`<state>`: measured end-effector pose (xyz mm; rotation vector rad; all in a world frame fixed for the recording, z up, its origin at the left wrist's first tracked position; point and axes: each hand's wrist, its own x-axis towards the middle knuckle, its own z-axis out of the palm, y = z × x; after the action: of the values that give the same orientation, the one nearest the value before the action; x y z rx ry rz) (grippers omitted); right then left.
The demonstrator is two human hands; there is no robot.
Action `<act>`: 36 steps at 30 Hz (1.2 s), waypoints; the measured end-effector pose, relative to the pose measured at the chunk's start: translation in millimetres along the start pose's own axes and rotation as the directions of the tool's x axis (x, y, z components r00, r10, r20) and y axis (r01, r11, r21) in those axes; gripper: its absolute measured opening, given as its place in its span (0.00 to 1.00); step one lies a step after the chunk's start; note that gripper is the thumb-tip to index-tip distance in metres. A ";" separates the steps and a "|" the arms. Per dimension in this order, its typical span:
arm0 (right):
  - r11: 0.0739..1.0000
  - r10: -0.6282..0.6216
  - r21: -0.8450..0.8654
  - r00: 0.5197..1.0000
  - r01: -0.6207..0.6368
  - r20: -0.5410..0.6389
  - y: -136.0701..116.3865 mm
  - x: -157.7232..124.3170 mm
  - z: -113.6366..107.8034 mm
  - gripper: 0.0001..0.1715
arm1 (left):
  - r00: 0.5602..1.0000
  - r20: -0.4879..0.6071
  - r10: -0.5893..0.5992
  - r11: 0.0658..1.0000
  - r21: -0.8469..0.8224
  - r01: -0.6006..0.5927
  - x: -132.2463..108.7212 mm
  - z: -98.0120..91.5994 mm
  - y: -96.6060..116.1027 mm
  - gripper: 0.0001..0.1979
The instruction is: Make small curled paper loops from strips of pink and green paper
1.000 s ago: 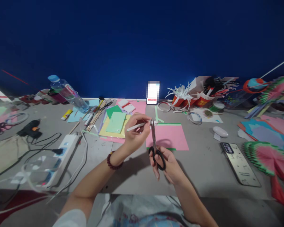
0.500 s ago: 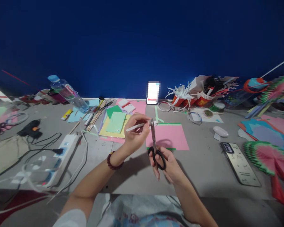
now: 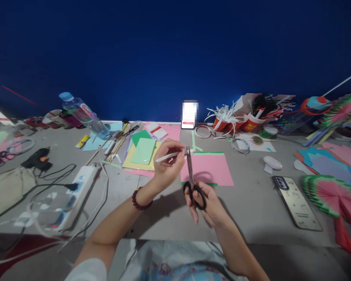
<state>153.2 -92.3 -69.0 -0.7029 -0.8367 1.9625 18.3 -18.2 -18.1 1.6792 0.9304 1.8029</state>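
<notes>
My left hand is raised above the table, its fingers pinched on a thin white paper strip that sticks out to the left. My right hand grips the black handles of a pair of scissors. The blades point up and meet the strip's right end beside my left fingertips. A pink paper sheet with green edging lies on the grey table just behind both hands.
A phone lies at the right beside folded paper fans. Stacked coloured sheets and sticks are at the back left, near a water bottle. A power strip with cables and a glue gun are at the left. Red cups with scraps stand behind.
</notes>
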 end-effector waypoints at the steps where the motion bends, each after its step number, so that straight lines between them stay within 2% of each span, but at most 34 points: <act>1: 1.000 0.002 -0.005 1.000 -0.002 -0.008 -0.1 0.1 0.1 0.24 | 1.000 -0.002 0.002 1.000 0.006 -0.002 0.3 0.3 0.6 0.02; 12: 1.000 -0.013 0.006 1.000 0.013 0.000 3.2 1.5 -0.8 0.23 | 0.999 0.004 0.041 0.999 0.006 -0.042 1.2 0.8 0.8 0.04; 23: 1.000 -0.007 -0.006 1.000 0.007 -0.016 1.4 0.2 1.5 0.24 | 1.000 -0.003 0.026 1.000 -0.011 -0.026 0.4 1.2 1.3 0.05; 36: 0.998 -0.043 0.054 0.999 0.041 0.021 6.0 -0.7 3.7 0.21 | 0.999 -0.027 0.023 1.000 -0.001 -0.023 -1.5 2.5 -0.4 0.04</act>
<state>147.9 -96.4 -71.3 -0.6285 -0.8026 1.9510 20.9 -18.7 -19.3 1.6756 0.9243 1.8451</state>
